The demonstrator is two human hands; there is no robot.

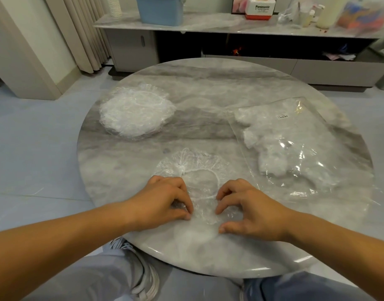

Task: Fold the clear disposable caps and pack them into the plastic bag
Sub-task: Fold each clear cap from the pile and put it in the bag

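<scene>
A round grey marble-patterned table [208,88] is viewed from above, with the person's knees below its near edge. A single clear crinkled disposable cap with a white elastic rim [199,168] is laid flat on the near middle of the table. Its near edge is pinched between the thumb and forefinger of the left hand [162,198], and the other fingers are curled over the film. The right hand [249,207] is set on the cap's near right side. Its fingers are bent with the tips on the film, while the thumb is held apart and rested at the cap's edge; whether any film is gripped there cannot be told. The two hands are held close together, with a strip of cap between them, and are not touching.

A round stack of clear unfolded caps [136,111] is placed at the far left of the table, well apart from the single cap. A large clear plastic bag [342,153] is laid flat on the right side, and a cluster of white folded caps [271,148] is held inside it. The bag's near edge lies near the right hand but is not touched by it.

Behind the table a low marble-topped cabinet [208,25] is seen, on which a blue plastic bin [160,9] and a red-and-white Panasonic box [259,8] are stood.
</scene>
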